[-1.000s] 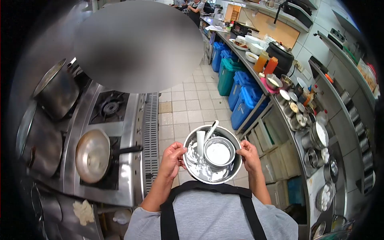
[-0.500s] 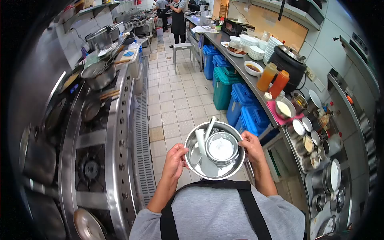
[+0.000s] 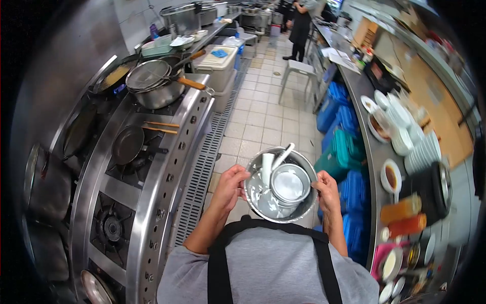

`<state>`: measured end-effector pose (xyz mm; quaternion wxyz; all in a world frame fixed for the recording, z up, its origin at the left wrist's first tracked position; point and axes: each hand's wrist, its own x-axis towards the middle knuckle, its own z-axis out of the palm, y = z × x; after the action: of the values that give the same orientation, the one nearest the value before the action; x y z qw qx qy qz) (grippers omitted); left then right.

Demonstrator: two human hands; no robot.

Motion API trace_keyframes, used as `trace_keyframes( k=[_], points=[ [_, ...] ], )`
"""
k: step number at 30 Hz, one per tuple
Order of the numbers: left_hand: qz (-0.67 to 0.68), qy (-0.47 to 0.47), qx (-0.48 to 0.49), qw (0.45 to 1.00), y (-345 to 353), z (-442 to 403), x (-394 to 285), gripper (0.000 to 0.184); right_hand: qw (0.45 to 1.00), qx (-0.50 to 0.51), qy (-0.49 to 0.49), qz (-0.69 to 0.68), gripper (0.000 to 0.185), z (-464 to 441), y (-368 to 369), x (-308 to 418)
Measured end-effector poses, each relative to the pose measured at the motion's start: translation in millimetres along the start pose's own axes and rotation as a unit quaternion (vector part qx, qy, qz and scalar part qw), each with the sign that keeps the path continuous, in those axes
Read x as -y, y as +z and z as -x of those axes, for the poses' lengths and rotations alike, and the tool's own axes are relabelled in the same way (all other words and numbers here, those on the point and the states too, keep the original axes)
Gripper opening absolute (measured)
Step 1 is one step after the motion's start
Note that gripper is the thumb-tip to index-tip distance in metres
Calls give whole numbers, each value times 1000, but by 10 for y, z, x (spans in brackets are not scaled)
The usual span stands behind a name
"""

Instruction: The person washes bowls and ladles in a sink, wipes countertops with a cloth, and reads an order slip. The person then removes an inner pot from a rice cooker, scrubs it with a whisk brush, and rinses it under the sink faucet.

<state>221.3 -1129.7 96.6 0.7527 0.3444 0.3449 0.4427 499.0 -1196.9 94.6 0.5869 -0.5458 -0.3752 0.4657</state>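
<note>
Between my two hands is a round metal pot (image 3: 251,201), held out in front of my apron. My left hand (image 3: 231,186) grips its left rim, and my right hand (image 3: 328,190) has the right rim, thumb on top. A few small nested metal bowls (image 3: 290,184) sit inside on the right. Beside them a utensil with a thick white handle (image 3: 267,168) and another with a slimmer white handle (image 3: 283,156) lean in the pot. What covers the pot's bottom is shiny and hard to make out.
To the left runs a stove with a bare burner (image 3: 112,228), a small frying pan (image 3: 128,145) and a pot topped with strainers (image 3: 161,95). Lidded bins (image 3: 344,152) line the right counter (image 3: 362,86). Ahead stand a grey stool (image 3: 299,68) and a person (image 3: 299,28).
My view has swung toward the right, so the stove and aisle show further right in the picture. Both hands still hold the pot, which now appears slightly right of before.
</note>
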Motion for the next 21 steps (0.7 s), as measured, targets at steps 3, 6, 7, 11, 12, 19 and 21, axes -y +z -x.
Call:
trace_keyframes(
  k=[3,6,7,11,12,19,21],
  points=[
    [5,-21,6,1000,154,-820,-134,10,1000,-21,13,-18,15,-752,-78,163],
    [25,-41,33,998,309,-1643,-274,11,999,-39,-23,-22,16,-1601,-259,190],
    [30,-47,39,998,334,-1942,-286,11,999,-26,-4,-21,14,-1858,-314,250],
    [36,-38,29,998,444,-3018,-348,11,1000,-3,-3,-13,13,-3011,-406,410],
    [38,-32,21,999,469,-3292,-391,11,1000,-7,12,2,12,-3324,-414,447],
    [41,14,-99,994,466,-4785,-1006,12,995,98,6,6,13,-5569,-109,535],
    [38,31,-131,990,365,-5199,-1170,12,989,137,54,-5,16,-6175,36,550]
  ],
)
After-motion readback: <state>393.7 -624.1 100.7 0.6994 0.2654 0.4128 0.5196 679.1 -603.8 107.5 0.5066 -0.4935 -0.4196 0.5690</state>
